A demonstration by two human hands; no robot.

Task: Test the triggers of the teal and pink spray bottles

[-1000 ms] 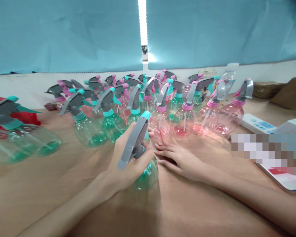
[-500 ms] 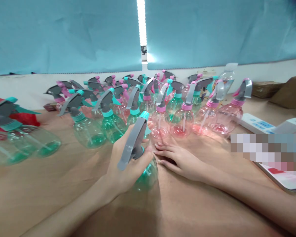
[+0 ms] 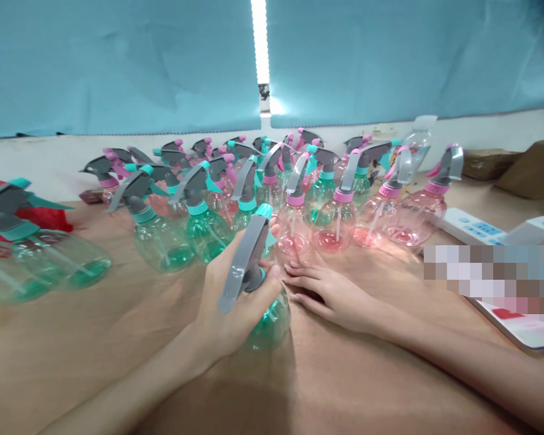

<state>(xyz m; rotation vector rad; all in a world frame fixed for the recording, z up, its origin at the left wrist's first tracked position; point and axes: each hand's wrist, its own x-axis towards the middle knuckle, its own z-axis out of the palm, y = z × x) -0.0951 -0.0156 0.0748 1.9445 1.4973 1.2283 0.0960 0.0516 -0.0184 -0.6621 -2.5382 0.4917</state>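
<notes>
Compared with half a second ago, I log almost no change. The left hand (image 3: 229, 302) keeps its grasp on the green bottle (image 3: 269, 320), and the right hand (image 3: 333, 290) lies in the same spot on the table (image 3: 118, 344).

Limits of view, from the left:
- The frame edge cuts off two edge bottles (image 3: 49, 260) at the far left.
- The left hand covers the held bottle's neck and shoulder, so only its lower belly shows to the right of the palm.
- The bottle rows (image 3: 294, 199) behind it overlap, and the rear ones are hard to separate.
- A pixelated patch (image 3: 494, 272) beside the strip (image 3: 474, 228) hides whatever lies there.

Grip: the left hand is clenched round the green bottle just below its grey trigger (image 3: 245, 266), which juts up and leans left. The bottle's base appears to rest on the table. The right hand lies flat, palm down, fingers extended, holding nothing. Its fingertips (image 3: 290, 281) are just beside the bottle, and I cannot tell whether they touch it.
</notes>
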